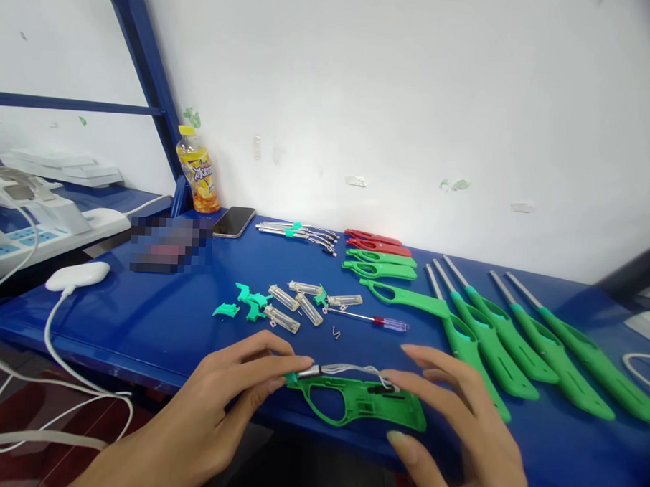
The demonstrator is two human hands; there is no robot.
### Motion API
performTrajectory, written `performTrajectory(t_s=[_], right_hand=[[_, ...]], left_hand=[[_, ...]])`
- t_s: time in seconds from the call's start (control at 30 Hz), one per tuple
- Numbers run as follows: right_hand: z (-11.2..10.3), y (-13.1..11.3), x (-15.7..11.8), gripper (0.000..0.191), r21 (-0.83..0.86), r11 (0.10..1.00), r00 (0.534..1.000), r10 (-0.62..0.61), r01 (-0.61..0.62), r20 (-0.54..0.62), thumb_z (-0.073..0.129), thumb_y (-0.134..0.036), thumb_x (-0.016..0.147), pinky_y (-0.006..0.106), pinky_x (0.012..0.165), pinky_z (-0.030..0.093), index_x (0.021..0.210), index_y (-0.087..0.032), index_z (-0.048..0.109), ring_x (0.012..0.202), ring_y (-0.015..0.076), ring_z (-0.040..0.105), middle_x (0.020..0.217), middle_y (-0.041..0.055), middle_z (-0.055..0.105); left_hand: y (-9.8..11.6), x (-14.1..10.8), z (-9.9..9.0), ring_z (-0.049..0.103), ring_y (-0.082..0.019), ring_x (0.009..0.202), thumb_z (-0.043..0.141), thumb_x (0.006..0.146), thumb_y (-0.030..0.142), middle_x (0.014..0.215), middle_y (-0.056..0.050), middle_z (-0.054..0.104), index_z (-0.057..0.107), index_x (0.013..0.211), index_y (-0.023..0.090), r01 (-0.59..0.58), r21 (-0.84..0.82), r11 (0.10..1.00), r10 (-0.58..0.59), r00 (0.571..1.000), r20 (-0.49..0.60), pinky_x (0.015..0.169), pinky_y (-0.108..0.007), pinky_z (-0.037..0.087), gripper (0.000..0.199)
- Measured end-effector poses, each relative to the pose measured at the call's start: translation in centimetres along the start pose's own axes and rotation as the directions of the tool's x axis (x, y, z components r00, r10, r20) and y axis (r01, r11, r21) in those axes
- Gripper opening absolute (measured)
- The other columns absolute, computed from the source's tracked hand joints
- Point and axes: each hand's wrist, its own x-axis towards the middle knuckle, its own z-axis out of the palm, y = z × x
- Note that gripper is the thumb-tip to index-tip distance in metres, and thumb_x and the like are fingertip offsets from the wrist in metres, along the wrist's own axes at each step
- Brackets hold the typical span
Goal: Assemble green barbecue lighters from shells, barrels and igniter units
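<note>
At the front edge of the table lies a green lighter shell half (369, 410), its hollow inner side facing up. My left hand (243, 391) pinches the silver tube end (309, 371) with a teal collar at the shell's narrow end. White wires (346, 368) run from that tube along the shell to a small black igniter piece (383, 388). My right hand (452, 414) is spread, with its index fingertip at the wire end by the black piece and its thumb apart below. Two small screws (336, 333) lie just beyond the shell.
Clear fuel tanks (283, 318), teal triggers (255, 305) and a screwdriver (391, 323) lie mid-table. Wired metal tubes (296, 231) and red shells (379, 244) are behind. Several green lighters (493, 344) lie right. A bottle (199, 173), phone (234, 221) and white cables (57, 332) are left.
</note>
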Motion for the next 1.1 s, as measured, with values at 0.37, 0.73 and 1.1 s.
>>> performTrajectory(t_s=[0.37,0.73,1.1], right_hand=[[1.2,-2.8,0.3,0.032,-0.132,0.971,0.980,-0.198,0.200,0.030,0.069,-0.037,0.098,0.050,0.098,0.061,0.129,-0.038,0.073,0.133,0.0360,0.060,0.149,0.0050,0.061],[1.6,-2.9,0.1,0.035,-0.127,0.972,0.980,-0.193,0.196,0.037,0.071,-0.031,0.097,0.050,0.102,0.059,0.131,-0.036,0.072,0.133,0.0348,0.062,0.144,0.0054,0.066],[1.6,-3.9,0.2,0.031,-0.184,0.965,0.981,-0.193,0.187,-0.017,0.069,-0.017,0.096,0.052,0.109,0.056,0.123,-0.031,0.077,0.131,0.0335,0.066,0.140,0.0054,0.071]], left_hand=[[1.0,-0.4,0.5,0.069,-0.009,0.109,0.041,0.108,0.011,0.126,0.003,0.067,0.059,0.145,0.044,-0.018,-0.005,1.000,0.018,1.000,0.021,0.096,-0.016,0.055,0.052],[0.9,-0.6,1.1,0.069,-0.010,0.106,0.041,0.107,0.007,0.125,0.001,0.065,0.054,0.149,0.043,-0.065,0.037,0.997,0.065,0.998,0.003,0.093,-0.017,0.056,0.057],[0.7,-1.0,2.1,0.069,-0.010,0.105,0.043,0.105,0.003,0.128,-0.003,0.061,0.053,0.151,0.036,-0.102,0.085,0.991,0.103,0.995,-0.015,0.093,-0.019,0.058,0.058]])
